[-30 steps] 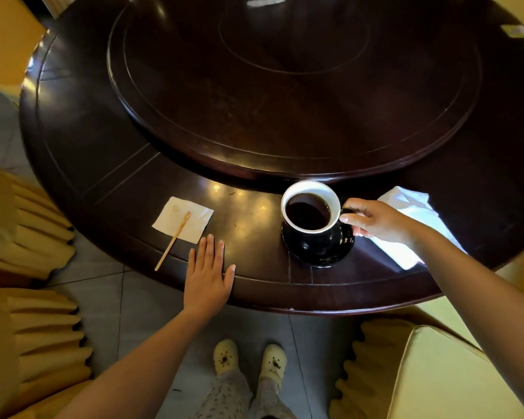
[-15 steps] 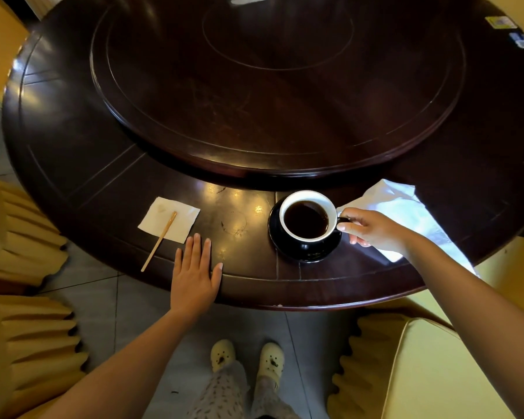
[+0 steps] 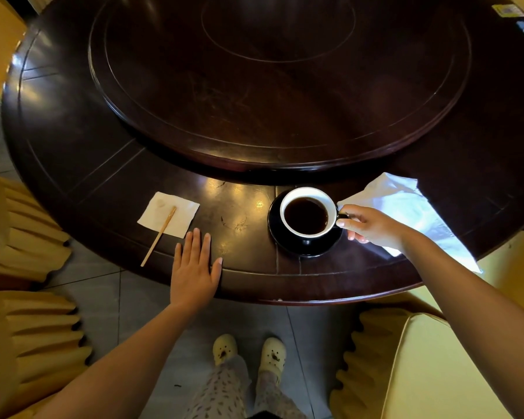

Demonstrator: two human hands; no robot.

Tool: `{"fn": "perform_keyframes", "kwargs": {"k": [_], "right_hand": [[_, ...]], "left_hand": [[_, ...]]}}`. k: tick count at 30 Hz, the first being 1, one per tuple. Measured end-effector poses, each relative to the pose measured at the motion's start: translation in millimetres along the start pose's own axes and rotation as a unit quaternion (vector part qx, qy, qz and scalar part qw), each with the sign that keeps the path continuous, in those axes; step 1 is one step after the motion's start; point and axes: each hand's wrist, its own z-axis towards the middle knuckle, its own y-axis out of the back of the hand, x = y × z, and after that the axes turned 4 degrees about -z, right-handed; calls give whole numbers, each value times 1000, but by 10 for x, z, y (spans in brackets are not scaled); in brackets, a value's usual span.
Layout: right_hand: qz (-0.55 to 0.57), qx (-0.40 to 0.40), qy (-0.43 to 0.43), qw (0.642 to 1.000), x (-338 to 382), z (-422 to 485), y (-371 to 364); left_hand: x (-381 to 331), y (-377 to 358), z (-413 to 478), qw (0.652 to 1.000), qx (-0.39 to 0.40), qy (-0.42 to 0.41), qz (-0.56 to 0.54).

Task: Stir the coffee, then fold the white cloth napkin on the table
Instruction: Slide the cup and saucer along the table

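A black cup with a white inside (image 3: 307, 212), full of dark coffee, stands on a black saucer (image 3: 288, 241) near the table's front edge. My right hand (image 3: 371, 226) grips the cup's handle on its right side. The white cloth napkin (image 3: 406, 207) lies rumpled under and behind that hand, hanging over the table edge. A wooden stir stick (image 3: 159, 235) rests on a small paper napkin (image 3: 168, 214) to the left. My left hand (image 3: 194, 266) lies flat on the table edge, fingers apart, just right of the stick.
The dark round table (image 3: 82, 164) carries a large raised turntable (image 3: 279, 83). Yellow covered chairs stand at the left (image 3: 22, 328) and at the right (image 3: 436, 367). Small cards (image 3: 510, 10) lie at the far right of the table.
The cup, held above the saucer a second ago, has come down onto it, my right hand still on the handle. My left hand stays flat on the table.
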Motion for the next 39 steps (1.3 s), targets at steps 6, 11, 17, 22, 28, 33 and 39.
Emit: {"fn": "perform_keyframes", "kwargs": {"k": [6, 11, 17, 22, 28, 33, 39], "right_hand": [[4, -8, -2, 1000, -17, 3, -7], [1, -41, -1, 999, -32, -14, -71], [40, -112, -18, 993, -32, -28, -211], [14, -167, -32, 985, 1, -97, -317], [12, -212, -91, 973, 142, -171, -452], [-94, -338, -114, 930, 182, -316, -525], [-240, -384, -168, 876, -100, -386, -302]], "left_hand": [[-4, 9, -6, 1000, 7, -2, 0], [14, 3, 4, 1000, 10, -6, 2], [-17, 67, 23, 1000, 27, -8, 8], [-60, 142, 26, 999, 30, -17, 33], [-142, 237, 20, 999, 29, -38, 1], [-433, 200, 26, 985, 53, -153, -50], [-595, -20, -9, 972, 80, -220, -27]]}}
